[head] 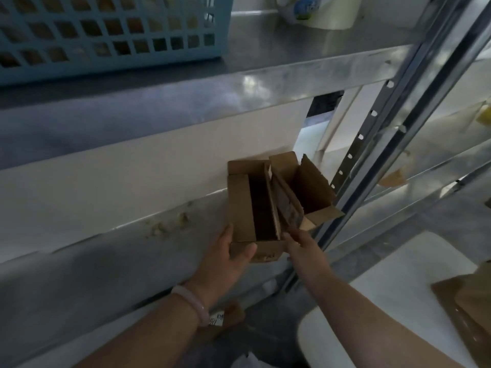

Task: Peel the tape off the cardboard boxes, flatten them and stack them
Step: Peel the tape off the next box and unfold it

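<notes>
Nearest us, our two bare forearms stretch forward, the left wrist ringed by a pale beaded bracelet [190, 302]. Right of the cardboard box and closer to us, flattened brown cardboard [467, 309] lies on a smooth white table [393, 282].

Our left hand [225, 257] clasps the cardboard box [240, 208] at its near left corner, with the thumb curled over the front wall and the fingers out of sight behind. Our right hand [303, 247] reaches to the box's near right corner, fingertips at an inner flap. Blur keeps us from telling whether they pinch it.

The box is open, long and narrow, made of matte brown corrugated board, with a dark inside and raised flaps. Against its right side sits a second open box [308, 187], tilted, its flaps splayed. Just right of both runs a shiny slotted metal upright [368, 124]. Above the box, a dull steel shelf [239, 83] carries a light-blue plastic lattice basket [106, 67].
</notes>
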A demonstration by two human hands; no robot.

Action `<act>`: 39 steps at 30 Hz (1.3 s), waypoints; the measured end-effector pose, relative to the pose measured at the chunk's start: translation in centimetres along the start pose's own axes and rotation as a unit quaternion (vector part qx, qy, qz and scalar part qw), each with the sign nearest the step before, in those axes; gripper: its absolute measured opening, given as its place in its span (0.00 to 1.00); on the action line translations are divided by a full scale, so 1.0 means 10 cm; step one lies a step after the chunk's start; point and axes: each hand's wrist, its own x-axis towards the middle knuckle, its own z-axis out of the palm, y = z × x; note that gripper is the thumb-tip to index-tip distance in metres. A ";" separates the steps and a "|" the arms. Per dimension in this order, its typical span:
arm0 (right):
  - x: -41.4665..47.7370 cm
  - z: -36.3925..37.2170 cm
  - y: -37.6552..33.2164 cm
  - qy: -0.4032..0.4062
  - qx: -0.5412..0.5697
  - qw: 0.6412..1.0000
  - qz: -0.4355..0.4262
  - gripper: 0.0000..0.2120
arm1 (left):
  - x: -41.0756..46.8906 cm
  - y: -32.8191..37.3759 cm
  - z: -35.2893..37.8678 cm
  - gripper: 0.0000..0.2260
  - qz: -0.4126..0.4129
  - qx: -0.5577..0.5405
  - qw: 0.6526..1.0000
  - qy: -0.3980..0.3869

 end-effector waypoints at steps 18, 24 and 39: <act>-0.01 0.24 -0.34 -0.211 -0.045 0.973 -0.083 0.43 | -0.45 -0.21 -0.71 0.49 -0.049 -0.191 0.978 0.074; -0.30 0.50 -0.75 -0.206 -0.263 0.879 -0.340 0.45 | -0.69 -0.30 -1.51 0.20 -0.033 -0.391 0.835 0.386; -0.77 2.10 -0.71 -0.161 -0.407 0.613 -0.658 0.46 | -1.60 -1.15 -2.41 0.13 -0.120 -0.383 0.828 0.391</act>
